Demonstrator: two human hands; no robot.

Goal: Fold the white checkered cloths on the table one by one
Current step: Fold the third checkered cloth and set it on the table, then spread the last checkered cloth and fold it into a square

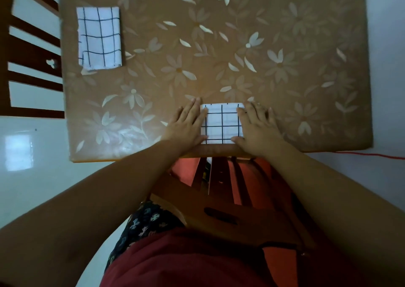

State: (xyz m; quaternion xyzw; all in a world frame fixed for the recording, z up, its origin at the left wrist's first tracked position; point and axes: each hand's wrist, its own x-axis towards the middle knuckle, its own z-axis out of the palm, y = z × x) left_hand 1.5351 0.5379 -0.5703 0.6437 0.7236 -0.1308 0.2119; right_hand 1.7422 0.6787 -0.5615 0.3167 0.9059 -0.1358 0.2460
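A small folded white checkered cloth [222, 123] lies near the table's front edge, folded into a compact rectangle. My left hand [188, 125] lies flat on its left side, fingers spread and pointing away from me. My right hand [256, 126] presses flat on its right side, covering that edge. Another white checkered cloth [99, 37], folded into a larger rectangle, rests at the far left of the table, away from both hands.
The table [241, 45] wears a brown cover with pale flower prints. A dark wooden chair [32, 52] stands beyond its left edge. Another wooden chair [228, 199] sits under the front edge by my lap. A red cord [372, 154] runs along the floor at right.
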